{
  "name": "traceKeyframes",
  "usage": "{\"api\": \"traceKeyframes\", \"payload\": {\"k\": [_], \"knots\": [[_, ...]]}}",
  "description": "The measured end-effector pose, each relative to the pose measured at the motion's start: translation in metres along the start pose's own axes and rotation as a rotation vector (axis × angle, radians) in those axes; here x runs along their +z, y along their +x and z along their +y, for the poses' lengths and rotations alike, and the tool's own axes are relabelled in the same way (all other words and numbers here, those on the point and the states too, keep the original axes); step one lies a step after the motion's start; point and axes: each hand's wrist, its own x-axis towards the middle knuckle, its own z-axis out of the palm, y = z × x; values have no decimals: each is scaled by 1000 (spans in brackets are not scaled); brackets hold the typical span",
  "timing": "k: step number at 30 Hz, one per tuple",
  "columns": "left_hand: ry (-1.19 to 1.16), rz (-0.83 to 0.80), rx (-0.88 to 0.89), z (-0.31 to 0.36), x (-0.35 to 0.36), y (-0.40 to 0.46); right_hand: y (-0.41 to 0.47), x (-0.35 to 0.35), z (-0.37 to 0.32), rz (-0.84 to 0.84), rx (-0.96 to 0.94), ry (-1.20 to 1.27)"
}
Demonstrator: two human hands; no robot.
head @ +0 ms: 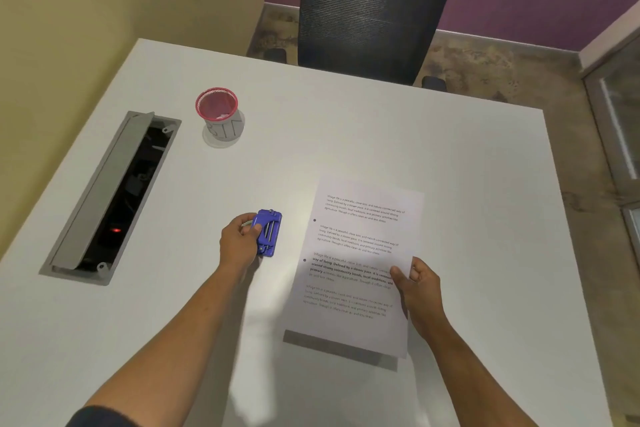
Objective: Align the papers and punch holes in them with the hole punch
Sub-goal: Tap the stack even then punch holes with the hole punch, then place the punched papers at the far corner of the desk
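A stack of white printed papers [356,253] is held a little above the white table [450,156], its near edge casting a shadow below. Two punched holes show along the papers' left margin. My right hand [417,288] grips the papers at their right edge, thumb on top. A blue hole punch [268,232] sits just left of the papers, with its underside facing up. My left hand [240,241] is closed on the punch's left side, thumb across it.
A pink mesh cup [220,114] stands on the table at the back left. An open grey cable tray [110,194] is sunk into the table's left side. A black mesh chair [374,3] stands beyond the far edge.
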Motion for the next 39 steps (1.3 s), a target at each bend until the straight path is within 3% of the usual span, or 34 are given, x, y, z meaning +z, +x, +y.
{"api": "traceKeyframes", "payload": {"k": [6, 10, 14, 18, 21, 39], "knots": [[85, 34, 14, 2, 2, -6, -7, -1, -1, 2, 0, 13], [190, 173, 202, 14, 7, -28, -15, -7, 1, 12, -10, 14], [152, -17, 310, 15, 33, -65, -24, -13, 5, 24, 2, 12], [-5, -355, 96, 10, 62, -92, -33, -26, 7, 24, -1, 46], [55, -518, 40, 4, 81, -102, -37, -42, 8, 17, -9, 55], [61, -557, 74, 30, 266, -145, 17, -204, -7, 100, -9, -29]]}}
